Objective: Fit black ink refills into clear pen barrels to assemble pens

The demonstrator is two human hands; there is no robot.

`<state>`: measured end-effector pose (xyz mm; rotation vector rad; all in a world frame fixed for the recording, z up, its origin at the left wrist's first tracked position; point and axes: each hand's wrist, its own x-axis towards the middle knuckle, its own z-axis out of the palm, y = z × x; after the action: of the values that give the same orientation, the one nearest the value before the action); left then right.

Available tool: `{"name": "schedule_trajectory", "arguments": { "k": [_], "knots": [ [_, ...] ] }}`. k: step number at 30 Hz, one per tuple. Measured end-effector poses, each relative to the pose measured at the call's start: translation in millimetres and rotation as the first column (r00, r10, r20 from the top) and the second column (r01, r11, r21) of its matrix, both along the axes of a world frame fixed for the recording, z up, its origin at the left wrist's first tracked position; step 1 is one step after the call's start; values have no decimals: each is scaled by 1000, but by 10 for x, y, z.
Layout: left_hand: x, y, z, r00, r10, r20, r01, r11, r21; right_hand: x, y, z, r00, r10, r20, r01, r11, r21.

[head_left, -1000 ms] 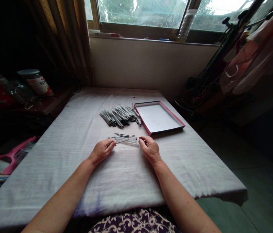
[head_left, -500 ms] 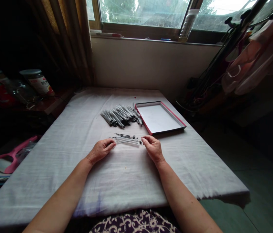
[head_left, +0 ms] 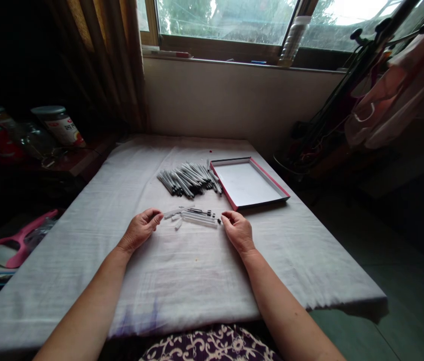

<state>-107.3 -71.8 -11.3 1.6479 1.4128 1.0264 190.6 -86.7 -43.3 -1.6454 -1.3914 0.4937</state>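
Note:
My left hand (head_left: 139, 229) pinches one end of a clear pen barrel (head_left: 178, 211), whose other end points right over some pen parts. My right hand (head_left: 239, 231) is closed at the fingertips beside a small black plug (head_left: 219, 221); whether it grips anything is hidden. Between the hands lie more clear pen barrels (head_left: 199, 220), thin dark refills (head_left: 193, 210), several tiny black pieces (head_left: 209, 213) and a short whitish cap (head_left: 178, 225). Behind them is a pile of grey pens with black ends (head_left: 187, 179).
A shallow white box lid with red and black sides (head_left: 249, 183) stands right of the pile. The table wears a white cloth (head_left: 196, 286). At the left are a jar (head_left: 64, 128) and a pink-handled object (head_left: 27, 235); a window sill (head_left: 227, 60) runs behind.
My left hand has drawn back to the left with the clear barrel, uncovering the small whitish cap on the cloth. My right hand stays almost in place.

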Motion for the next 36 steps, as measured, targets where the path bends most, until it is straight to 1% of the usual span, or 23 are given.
{"name": "schedule_trajectory", "arguments": {
  "k": [4,7,10,13,16,18,20,21,23,25,27,29,30,32,33,34,36],
  "knots": [
    [170,-42,-56,998,-67,-6,67,998,15,-15,-45,77,992,32,122,-43,995,95],
    [258,-74,-102,992,-100,-77,106,991,77,-37,-80,119,989,113,97,-128,979,158],
    [344,-107,-144,977,-136,-162,162,973,166,-86,-103,113,969,241,-49,-232,962,145],
    [413,-137,-175,954,-161,-253,220,949,227,-138,-107,84,916,326,-234,-309,945,109],
    [431,-153,-179,925,-161,-343,252,938,239,-160,-95,83,869,333,-366,-330,941,73],
    [420,-154,-158,897,-153,-415,264,938,224,-160,-85,104,837,325,-441,-340,939,48],
    [413,-145,-123,870,-178,-460,293,937,192,-161,-78,135,800,320,-507,-350,936,39],
    [415,-138,-103,866,-216,-451,319,933,165,-165,-77,151,783,321,-534,-355,934,41],
    [433,-120,-61,877,-319,-359,374,923,92,-174,-81,180,755,324,-570,-357,932,57],
    [450,-100,-23,892,-407,-198,414,910,-4,-178,-87,198,740,332,-585,-358,931,76],
    [432,-76,8,893,-450,-30,444,889,-117,-155,-81,202,736,333,-590,-343,934,100],
    [356,-45,31,903,-411,122,428,880,-205,-101,-52,188,738,287,-610,-263,956,132],
    [298,-27,39,916,-358,181,393,891,-228,-70,-30,173,741,247,-624,-200,969,147],
    [173,13,41,948,-211,237,265,938,-225,-22,21,129,756,177,-630,-95,982,162],
    [120,33,34,964,-148,222,194,961,-198,-16,44,103,775,169,-608,-87,983,162],
    [83,53,21,978,-108,179,137,979,-154,-24,63,75,803,179,-568,-105,981,161],
    [63,83,-18,998,-50,27,50,999,-5,-75,83,25,872,226,-434,-166,971,172]
  ]
}}
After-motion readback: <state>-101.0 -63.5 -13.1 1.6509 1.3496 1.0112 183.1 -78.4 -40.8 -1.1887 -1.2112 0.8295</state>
